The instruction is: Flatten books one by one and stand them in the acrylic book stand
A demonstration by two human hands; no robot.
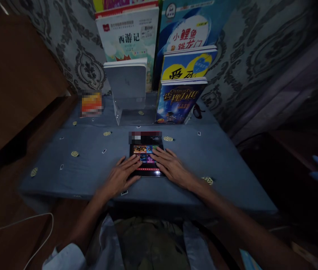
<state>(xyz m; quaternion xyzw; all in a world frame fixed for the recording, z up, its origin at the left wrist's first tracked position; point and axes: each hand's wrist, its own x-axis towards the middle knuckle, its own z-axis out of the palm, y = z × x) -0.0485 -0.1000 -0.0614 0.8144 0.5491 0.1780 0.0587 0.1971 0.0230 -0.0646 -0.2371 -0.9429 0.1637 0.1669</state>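
A dark book (150, 173) with small colourful pictures on its cover lies flat on the cloth-covered table. My left hand (121, 174) rests on its left side, fingers stretched out over the cover. On the opposite side, my right hand (170, 165) lies with its fingers spread across the pictures. Both hands touch the book without gripping it and hide parts of its cover. Beyond the book stands a clear stepped display rack (132, 117), with a blue book (178, 103) in front on its right and a plain grey book (128, 82) on its left.
More books, including a white-green one (129, 39) and a yellow-blue one (188, 65), stand behind in the rack. An orange-yellow item (91, 104), blurred out, sits at the back left. A dark object (198, 111) lies right of the rack. A white cable (50, 221) hangs at lower left.
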